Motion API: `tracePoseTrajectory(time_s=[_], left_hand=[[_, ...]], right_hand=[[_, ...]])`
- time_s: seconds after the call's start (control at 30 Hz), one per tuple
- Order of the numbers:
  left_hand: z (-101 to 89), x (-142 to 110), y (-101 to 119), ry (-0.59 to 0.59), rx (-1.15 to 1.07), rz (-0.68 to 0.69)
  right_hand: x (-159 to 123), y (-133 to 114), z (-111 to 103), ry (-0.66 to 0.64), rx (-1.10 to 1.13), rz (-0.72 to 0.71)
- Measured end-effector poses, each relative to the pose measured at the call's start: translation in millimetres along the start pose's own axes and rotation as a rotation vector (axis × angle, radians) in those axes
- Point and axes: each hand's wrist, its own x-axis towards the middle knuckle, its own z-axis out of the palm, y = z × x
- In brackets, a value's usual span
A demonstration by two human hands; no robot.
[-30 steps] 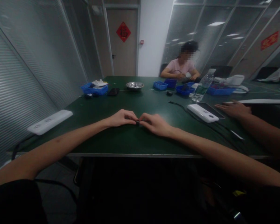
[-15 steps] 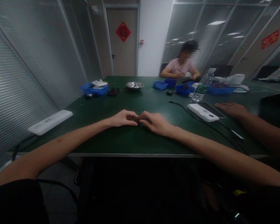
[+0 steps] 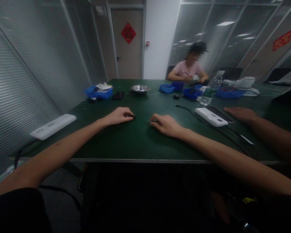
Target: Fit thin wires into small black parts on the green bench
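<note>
My left hand (image 3: 121,116) is over the green table (image 3: 126,145), its thumb and fingers closed on a small dark piece (image 3: 133,116) whose kind I cannot make out. To its right, my right hand (image 3: 166,124) pinches a thin, pale, pin-like piece (image 3: 148,121) that points left from the fingertips. A gap of bare table separates the two hands. Most of both held pieces is hidden by the fingers.
Beyond my hands stand a steel bowl (image 3: 140,92), a black phone (image 3: 118,95) and blue trays (image 3: 100,94). White power banks (image 3: 210,117) with cables lie at both sides. A bottle (image 3: 211,89) and a neighbour's hand (image 3: 241,114) are right. Another person (image 3: 189,69) sits opposite.
My hands were together at the middle and have come apart. The left moved left and slightly away with the dark piece; the right stayed nearly in place with the thin piece.
</note>
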Motion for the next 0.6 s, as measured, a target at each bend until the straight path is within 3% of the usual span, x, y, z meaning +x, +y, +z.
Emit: tracePoseTrajectory(time_s=[0.23,0.33,0.47,0.6], left_hand=[[-38.2,-17,-87,0.120,0.399,-0.333],[-52.6,-28,-112,0.158,0.540,-0.425],[-61.9,-39,-125,0.191,0.619,-0.518],[-62.7,-42,-121,0.221,0.604,-0.578]], right_hand=[[-1,1,0,-0.004,0.001,-0.017],[-2,2,0,-0.001,0.002,-0.025],[-2,2,0,0.004,-0.003,-0.032],[-2,2,1,0.001,-0.011,-0.036]])
